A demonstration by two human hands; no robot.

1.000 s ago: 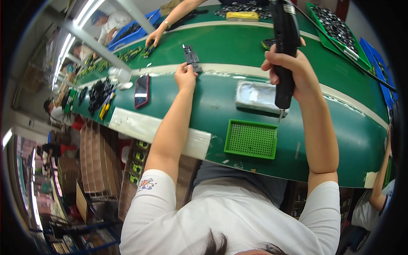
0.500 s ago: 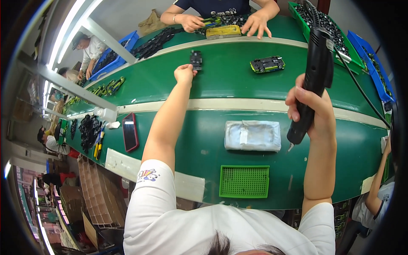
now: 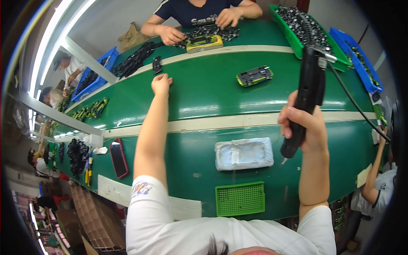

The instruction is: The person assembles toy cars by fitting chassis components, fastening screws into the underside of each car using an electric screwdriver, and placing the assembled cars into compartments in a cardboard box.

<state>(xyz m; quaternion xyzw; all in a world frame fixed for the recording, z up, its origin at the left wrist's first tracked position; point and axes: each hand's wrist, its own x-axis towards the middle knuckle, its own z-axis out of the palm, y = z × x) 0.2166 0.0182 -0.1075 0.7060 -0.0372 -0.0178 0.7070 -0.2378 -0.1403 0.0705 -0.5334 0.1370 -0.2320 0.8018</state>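
My right hand [image 3: 307, 123] is wrapped round a black electric screwdriver [image 3: 308, 95], held upright over the bench with its bit [image 3: 284, 161] pointing down. On the far left of the green work surface, my left hand [image 3: 161, 83] reaches out with thumb and fingers apart. A small black toy-car chassis [image 3: 157, 65] is just beyond those fingertips; any contact is too small to make out. To the right of it, a green-and-black toy car [image 3: 255, 76] lies with its dark underside up. Nearer me are a pale-blue wrapped block [image 3: 244, 154] and a green perforated tray [image 3: 240, 199].
Across the bench, a person's hands [image 3: 171, 35] work at a yellow block [image 3: 205, 45] among black parts. Green [image 3: 278, 23] and blue [image 3: 335, 39] bins stand at the far right. A phone [image 3: 118, 158], yellow-handled tools [image 3: 89, 170] and black parts [image 3: 77, 156] lie left. A cable [image 3: 355, 93] trails from the screwdriver.
My left hand has moved left, and its fingers have loosened. The chassis has shifted left, farther from the hand. The whole view has tilted; my right hand still grips the screwdriver.
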